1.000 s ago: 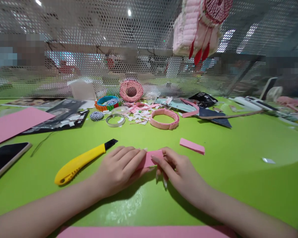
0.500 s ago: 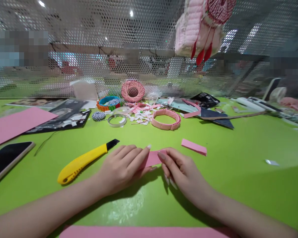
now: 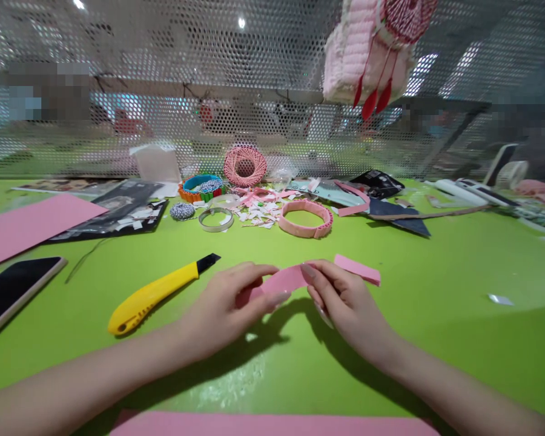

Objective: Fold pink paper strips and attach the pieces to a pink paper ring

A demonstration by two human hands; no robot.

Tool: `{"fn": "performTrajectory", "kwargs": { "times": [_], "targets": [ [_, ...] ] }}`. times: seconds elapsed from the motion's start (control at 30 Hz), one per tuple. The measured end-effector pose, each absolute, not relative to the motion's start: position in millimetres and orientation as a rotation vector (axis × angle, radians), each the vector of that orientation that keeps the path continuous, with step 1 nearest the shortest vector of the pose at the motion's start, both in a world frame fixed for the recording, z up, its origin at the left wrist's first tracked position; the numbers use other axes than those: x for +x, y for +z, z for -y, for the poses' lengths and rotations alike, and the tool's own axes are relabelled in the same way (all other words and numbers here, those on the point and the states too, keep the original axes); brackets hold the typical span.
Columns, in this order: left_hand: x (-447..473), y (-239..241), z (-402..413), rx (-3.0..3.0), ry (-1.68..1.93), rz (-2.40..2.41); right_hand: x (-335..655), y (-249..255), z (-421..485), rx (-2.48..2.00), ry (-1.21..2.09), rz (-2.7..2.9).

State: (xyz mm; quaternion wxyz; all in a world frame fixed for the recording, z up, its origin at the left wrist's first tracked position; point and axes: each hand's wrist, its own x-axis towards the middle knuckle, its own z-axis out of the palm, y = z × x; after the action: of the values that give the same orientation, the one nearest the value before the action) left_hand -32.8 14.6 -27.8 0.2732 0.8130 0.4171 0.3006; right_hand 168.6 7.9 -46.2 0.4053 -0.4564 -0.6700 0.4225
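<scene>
A small pink paper strip (image 3: 285,281) is held just above the green table (image 3: 436,303) between both hands. My left hand (image 3: 227,309) pinches its left end with thumb and fingers. My right hand (image 3: 345,300) pinches its right end with the fingertips. A second small pink strip (image 3: 361,270) lies flat just behind my right hand. A yellow utility knife (image 3: 157,293) with a black tip lies to the left of my left hand.
A phone (image 3: 13,290) and a pink sheet (image 3: 31,224) lie at the left. Another pink sheet (image 3: 272,424) runs along the near edge. Paper rings (image 3: 305,219), scraps, tape rolls and woven discs crowd the back by a perforated metal screen (image 3: 209,91). A pink ornament (image 3: 367,54) hangs above.
Both hands have lifted the pink strip off the table, where they were pressing it flat. The strip now hangs between the fingertips, clear of the surface.
</scene>
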Motion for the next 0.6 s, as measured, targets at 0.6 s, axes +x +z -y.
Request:
{"fn": "performTrajectory", "kwargs": {
  "times": [0.6],
  "targets": [
    [-39, -21, -27, 1.421, 0.332, -0.964, 170, -33, -5, -1.146, 1.127, 1.732]
  ]
}}
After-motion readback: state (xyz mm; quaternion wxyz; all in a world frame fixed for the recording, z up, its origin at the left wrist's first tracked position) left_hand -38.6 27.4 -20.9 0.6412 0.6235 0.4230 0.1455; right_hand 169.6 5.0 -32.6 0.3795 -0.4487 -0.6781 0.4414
